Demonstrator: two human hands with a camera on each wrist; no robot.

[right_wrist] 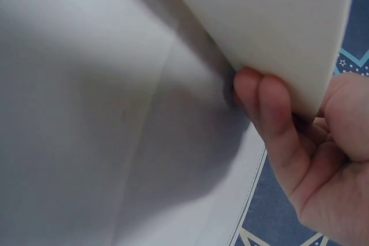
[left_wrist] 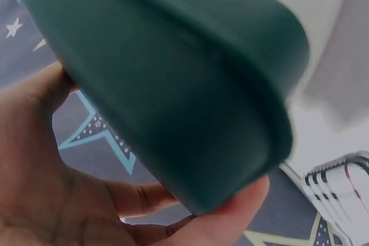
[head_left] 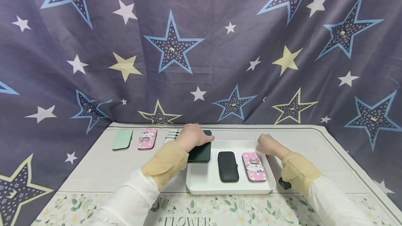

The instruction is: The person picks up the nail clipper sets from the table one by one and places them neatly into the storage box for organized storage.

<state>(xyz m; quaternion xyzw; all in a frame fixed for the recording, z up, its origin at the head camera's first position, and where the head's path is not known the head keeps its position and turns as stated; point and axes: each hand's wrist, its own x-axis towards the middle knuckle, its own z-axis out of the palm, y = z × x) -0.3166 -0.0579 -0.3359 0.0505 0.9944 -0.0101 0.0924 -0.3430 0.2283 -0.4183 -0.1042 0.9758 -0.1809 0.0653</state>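
Note:
My left hand (head_left: 192,138) grips a dark green hard case (head_left: 201,152) over the left end of a white tray (head_left: 230,191). In the left wrist view the fingers curl round the case's edges. At the tray's right back corner my right hand (head_left: 270,145) pinches the wall; in the right wrist view its fingertips (right_wrist: 274,99) press the outer side. Inside the tray lie a black case (head_left: 228,166) and a pink cartoon-print case (head_left: 253,166), side by side.
Left of the tray, a mint green case (head_left: 122,139), another pink case (head_left: 147,138) and a striped case (head_left: 172,134) lie along the table's back. The striped one is partly hidden by my left hand. A star-patterned curtain (head_left: 213,72) hangs behind the table.

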